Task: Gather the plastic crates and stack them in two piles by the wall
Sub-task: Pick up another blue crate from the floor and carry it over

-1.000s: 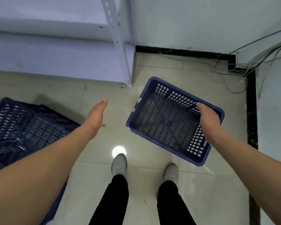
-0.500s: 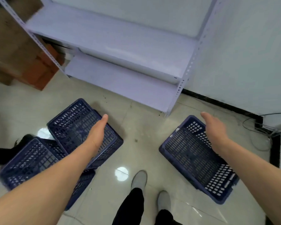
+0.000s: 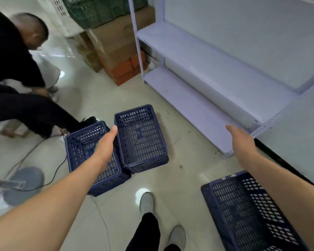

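Two blue crates sit side by side on the floor ahead, the left crate [image 3: 92,156] and right crate [image 3: 140,138] touching, while a third crate [image 3: 250,211] lies down by the wall on the right, probably the start of a pile. Both hands are empty with fingers flat and open, left hand [image 3: 107,144] reaching over the pair, right hand [image 3: 240,142] out toward the shelf unit [image 3: 198,98]. Watch out for the cable [image 3: 49,176] on the floor and the other person [image 3: 16,84] crouched just beyond the crates, they'd likely get in the way.

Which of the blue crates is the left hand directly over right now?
The leftmost crate, beside the cable. The left hand is over it; the middle crate sits just right, the third crate under the right forearm.
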A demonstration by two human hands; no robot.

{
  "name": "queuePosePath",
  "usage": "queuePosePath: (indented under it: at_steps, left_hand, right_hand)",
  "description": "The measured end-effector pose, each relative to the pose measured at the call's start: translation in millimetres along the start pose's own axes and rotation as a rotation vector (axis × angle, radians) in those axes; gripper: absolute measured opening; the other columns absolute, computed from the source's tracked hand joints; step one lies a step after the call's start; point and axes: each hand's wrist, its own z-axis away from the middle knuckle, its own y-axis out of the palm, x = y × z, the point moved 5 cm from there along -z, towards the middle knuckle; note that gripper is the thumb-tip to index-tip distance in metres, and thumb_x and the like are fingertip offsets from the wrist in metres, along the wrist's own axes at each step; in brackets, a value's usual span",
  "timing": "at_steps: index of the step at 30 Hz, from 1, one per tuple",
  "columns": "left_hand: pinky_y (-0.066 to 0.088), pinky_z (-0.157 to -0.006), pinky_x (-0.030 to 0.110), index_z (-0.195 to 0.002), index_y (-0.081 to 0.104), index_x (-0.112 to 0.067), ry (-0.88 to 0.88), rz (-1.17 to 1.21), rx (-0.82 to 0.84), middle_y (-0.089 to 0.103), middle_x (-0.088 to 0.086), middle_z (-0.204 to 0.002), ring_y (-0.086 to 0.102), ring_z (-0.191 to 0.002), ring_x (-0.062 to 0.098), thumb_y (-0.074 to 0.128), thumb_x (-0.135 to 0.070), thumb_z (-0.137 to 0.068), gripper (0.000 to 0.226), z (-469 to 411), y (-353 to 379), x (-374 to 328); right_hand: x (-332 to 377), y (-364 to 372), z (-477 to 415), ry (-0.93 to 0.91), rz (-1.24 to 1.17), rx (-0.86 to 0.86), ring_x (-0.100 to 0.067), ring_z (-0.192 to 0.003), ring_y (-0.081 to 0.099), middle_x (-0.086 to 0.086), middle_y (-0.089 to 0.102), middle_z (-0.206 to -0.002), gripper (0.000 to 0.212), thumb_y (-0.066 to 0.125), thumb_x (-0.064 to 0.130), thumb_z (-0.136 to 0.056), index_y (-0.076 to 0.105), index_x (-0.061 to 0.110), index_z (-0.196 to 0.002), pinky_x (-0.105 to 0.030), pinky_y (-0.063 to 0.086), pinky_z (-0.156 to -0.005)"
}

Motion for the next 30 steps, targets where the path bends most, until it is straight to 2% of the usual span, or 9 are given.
queuePosePath:
  at_steps: [5, 8, 11, 15, 18, 23, 27, 28, 30]
  left_hand:
    - [0.022, -0.118, 0.050, -0.153, 0.040, -0.024, -0.051, 0.037, -0.112, 0.033, -0.003, -0.161, 0.027, -0.148, 0.021, 0.034, -0.072, -0.095, 0.076, 13.5, -67.4, 25.6]
    - [0.027, -0.117, 0.049, -0.140, 0.053, -0.028, -0.078, 0.096, -0.144, 0.044, -0.004, -0.152, 0.040, -0.137, 0.018, 0.038, -0.080, -0.086, 0.077, 21.6, -100.2, 37.8]
    - [0.035, -0.114, 0.052, -0.130, 0.059, -0.032, -0.104, 0.138, -0.184, 0.055, -0.005, -0.143, 0.051, -0.129, 0.019, 0.041, -0.091, -0.070, 0.086, 15.5, -134.6, 56.8]
    - [0.030, -0.108, 0.044, -0.119, 0.060, -0.028, -0.105, 0.168, -0.186, 0.055, -0.016, -0.121, 0.047, -0.112, 0.006, 0.028, -0.060, -0.102, 0.048, 8.7, -173.4, 59.7]
    - [0.028, -0.109, 0.045, -0.091, 0.054, -0.037, -0.129, 0.189, -0.194, 0.052, -0.020, -0.100, 0.039, -0.106, 0.008, 0.024, -0.050, -0.107, 0.036, -7.8, -203.1, 69.8]
    - [0.029, -0.098, 0.037, -0.087, 0.052, -0.038, -0.132, 0.233, -0.220, 0.047, -0.022, -0.089, 0.041, -0.099, 0.008, 0.027, -0.047, -0.107, 0.033, -42.2, -260.3, 83.9]
    - [0.027, -0.111, 0.044, -0.090, 0.054, -0.036, -0.134, 0.188, -0.204, 0.050, -0.016, -0.109, 0.040, -0.113, 0.010, 0.027, -0.046, -0.107, 0.033, -72.9, -304.8, 99.1]
    - [0.024, -0.114, 0.046, -0.100, 0.058, -0.034, -0.141, 0.166, -0.192, 0.049, -0.012, -0.121, 0.039, -0.123, 0.012, 0.027, -0.048, -0.107, 0.034, -81.7, -314.9, 106.0]
    - [0.021, -0.117, 0.047, -0.133, 0.056, -0.027, -0.154, 0.156, -0.196, 0.046, -0.004, -0.145, 0.033, -0.142, 0.019, 0.029, -0.052, -0.105, 0.046, -98.9, -333.3, 122.2]
  right_hand:
    - [32.0, 57.7, 10.7, -0.109, 0.100, 0.121, -0.030, -0.143, 0.042, -0.007, 0.046, -0.157, 0.060, 0.049, 0.048, -0.105, 0.048, 0.009, -0.151, -0.044, 0.033, -0.113]
    - [48.9, 93.7, 23.7, -0.168, 0.137, 0.140, -0.036, -0.133, 0.051, -0.019, 0.056, -0.146, 0.056, 0.051, 0.041, -0.105, 0.055, -0.004, -0.139, -0.048, 0.037, -0.111]
    - [63.5, 132.2, 36.5, -0.177, 0.153, 0.176, -0.027, -0.136, 0.050, -0.007, 0.053, -0.151, 0.061, 0.052, 0.047, -0.103, 0.052, 0.006, -0.149, -0.041, 0.034, -0.115]
    - [79.4, 184.3, 49.6, -0.182, 0.179, 0.195, -0.026, -0.145, 0.043, -0.005, 0.047, -0.159, 0.062, 0.052, 0.049, -0.102, 0.049, 0.011, -0.152, -0.041, 0.032, -0.117]
    - [85.9, 227.2, 57.3, -0.174, 0.187, 0.200, -0.027, -0.141, 0.046, -0.006, 0.052, -0.153, 0.055, 0.052, 0.043, -0.104, 0.053, 0.011, -0.149, -0.040, 0.034, -0.114]
    - [99.8, 306.3, 80.0, -0.115, 0.207, 0.198, -0.028, -0.132, 0.051, -0.004, 0.056, -0.147, 0.052, 0.053, 0.043, -0.103, 0.055, 0.013, -0.145, -0.042, 0.038, -0.110]
    - [98.8, 365.9, 87.0, -0.054, 0.242, 0.232, -0.018, -0.104, 0.048, 0.003, 0.055, -0.108, 0.024, 0.051, 0.039, -0.106, 0.057, 0.020, -0.119, -0.035, 0.036, -0.090]
    - [96.7, 382.7, 87.8, -0.047, 0.257, 0.243, -0.019, -0.104, 0.050, 0.005, 0.056, -0.107, 0.028, 0.052, 0.044, -0.103, 0.055, 0.019, -0.114, -0.035, 0.038, -0.092]
    - [89.2, 413.2, 89.7, -0.026, 0.270, 0.282, -0.025, -0.116, 0.059, 0.002, 0.066, -0.124, 0.067, 0.057, 0.065, -0.085, 0.060, 0.011, -0.125, -0.043, 0.046, -0.103]
